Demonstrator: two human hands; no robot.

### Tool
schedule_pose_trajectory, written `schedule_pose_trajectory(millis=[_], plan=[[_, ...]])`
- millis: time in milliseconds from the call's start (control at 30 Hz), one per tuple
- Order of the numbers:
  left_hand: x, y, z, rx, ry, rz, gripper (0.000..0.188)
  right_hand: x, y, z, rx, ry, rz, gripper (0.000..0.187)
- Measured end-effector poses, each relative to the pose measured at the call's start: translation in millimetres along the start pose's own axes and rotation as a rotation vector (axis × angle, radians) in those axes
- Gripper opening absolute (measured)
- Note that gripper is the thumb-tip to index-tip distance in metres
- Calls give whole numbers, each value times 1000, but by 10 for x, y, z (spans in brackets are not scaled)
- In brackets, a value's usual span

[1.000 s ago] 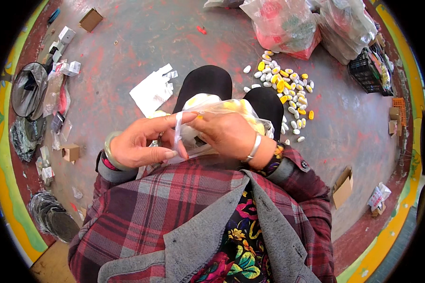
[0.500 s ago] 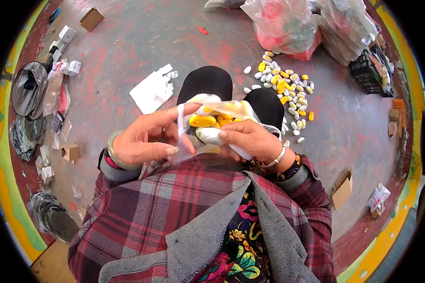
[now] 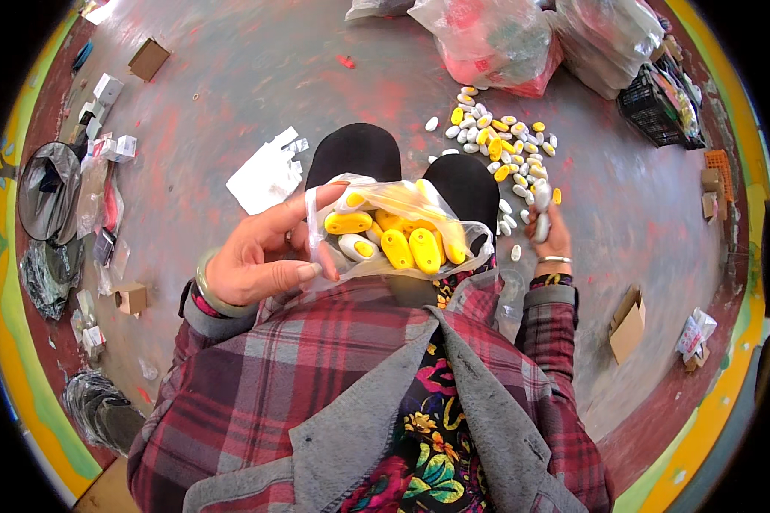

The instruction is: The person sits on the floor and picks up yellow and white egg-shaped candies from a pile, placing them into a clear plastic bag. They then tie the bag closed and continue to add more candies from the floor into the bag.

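A clear plastic bag [image 3: 479, 256] lies across my lap with its mouth spread. Inside it are several oval plastic pieces [image 3: 396, 248], some yellow with small holes, some white with a yellow patch. My left hand [image 3: 252, 256] grips the bag's left edge between fingers and thumb. Off to the right, my right hand [image 3: 556, 238] is closed on white oval pieces [image 3: 541, 196], held beside the loose pile [image 3: 509, 145] of similar white and yellow ovals on the floor. Part of the grip is hidden behind these pieces.
White sheets [image 3: 265, 175] lie left of my black-clad knees [image 3: 355, 154]. Large filled plastic bags [image 3: 492, 43] and a black crate [image 3: 659, 107] stand beyond the pile. Small boxes [image 3: 131, 297] and a round mesh basket [image 3: 50, 190] line the left wall; an opened carton [image 3: 628, 325] is at right.
My right hand has left the bag and moved right to the floor pile, where it now holds white ovals. My left hand keeps its grip, and the bag's contents show more fully.
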State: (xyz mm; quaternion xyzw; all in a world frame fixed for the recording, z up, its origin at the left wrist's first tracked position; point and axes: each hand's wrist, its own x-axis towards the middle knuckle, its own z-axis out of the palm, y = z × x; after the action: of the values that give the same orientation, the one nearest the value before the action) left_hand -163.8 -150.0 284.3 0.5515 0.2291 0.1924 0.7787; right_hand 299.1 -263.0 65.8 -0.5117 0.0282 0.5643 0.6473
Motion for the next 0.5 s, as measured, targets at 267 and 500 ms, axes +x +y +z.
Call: schedule_pose_trajectory(millis=[267,500], plan=[[-15,61,-15,71,35,21,67,318,1209,-1360,136,648,441,30],[-2,199,-37,172,61,-17,64,678,607,-1724,380,569,103,33]])
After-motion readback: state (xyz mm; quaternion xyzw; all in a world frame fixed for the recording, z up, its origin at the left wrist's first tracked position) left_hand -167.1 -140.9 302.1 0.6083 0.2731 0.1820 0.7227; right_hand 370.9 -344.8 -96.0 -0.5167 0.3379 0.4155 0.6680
